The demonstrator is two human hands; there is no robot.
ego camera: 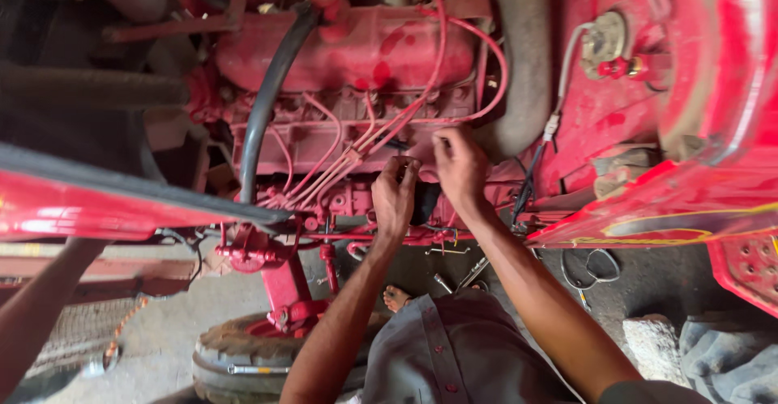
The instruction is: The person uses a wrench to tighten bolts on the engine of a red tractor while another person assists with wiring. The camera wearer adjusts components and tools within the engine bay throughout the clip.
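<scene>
A dark part (424,201) on the side of the red engine (348,88) is closed upon by both hands; the left hand (395,196) is curled narrowly at its left edge, fingertips pinched together on it; the right hand (459,165) is pressed on from just above and to the right, though what its fingers hold cannot be told. Directly above the grip, thin red pipes (340,157) are fanned out across the engine block; a black hose (267,96) is curved upward further to the left. Below the grip, spanners (466,276) are laid on the floor; lower left, a tyre (243,355) is seen.
</scene>
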